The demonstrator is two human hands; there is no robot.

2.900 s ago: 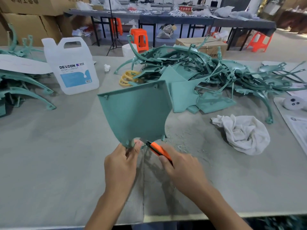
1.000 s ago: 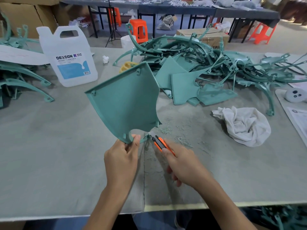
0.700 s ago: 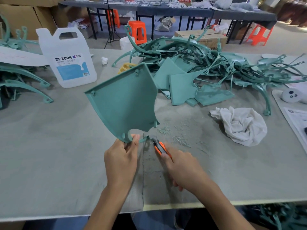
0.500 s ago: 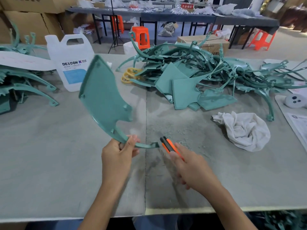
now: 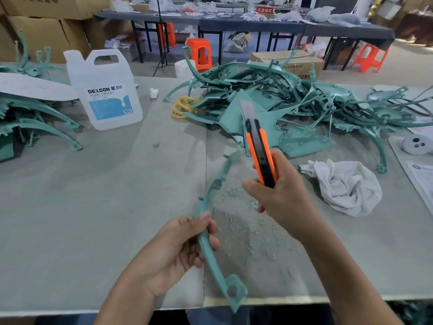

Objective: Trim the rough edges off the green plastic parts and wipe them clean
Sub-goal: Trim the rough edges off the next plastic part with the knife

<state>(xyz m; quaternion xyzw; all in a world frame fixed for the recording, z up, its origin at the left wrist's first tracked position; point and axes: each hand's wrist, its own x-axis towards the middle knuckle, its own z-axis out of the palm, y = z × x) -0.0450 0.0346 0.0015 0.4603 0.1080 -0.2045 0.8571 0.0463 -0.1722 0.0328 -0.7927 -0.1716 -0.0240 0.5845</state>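
Nearest us, our left hand point(image 5: 179, 249) grips the green part point(image 5: 212, 261) mid-length, fingers and thumb curled round it. It's up off the table point(image 5: 93, 219) and edge-on to us, w/ a holed tab at the near end.

Our right hand point(image 5: 283, 202) is wrapped round the orange knife point(image 5: 260, 148). The blade is out, pointing up and away, apart from the part, so no cut is under way.

Just past our hands, thin green shavings point(image 5: 243, 231) litter the table, so we judge some trimming is done, prob. on this piece too. The white rag point(image 5: 346, 186) lies crumpled to the right, untouched, so the wipe for this part isn't done yet.

Farther back sits a big tangled pile point(image 5: 293, 106) of green pcs, and we'd guess most of the job is left there. The white jug point(image 5: 105, 95) stands at left. Beside it, a second stack point(image 5: 39, 118) of green parts may be the finished ones, but we can't confirm that.

Hard to read:
- The held part is blurred toward its far end and shows only its thin edge, so we can't tell which edges are clean vs. rough.
- Most of our right fingers are hidden behind the hand's back.
- The left stack is cut off by the frame.
- The pile is too tangled to count.
- The jug's fill level isn't clear.
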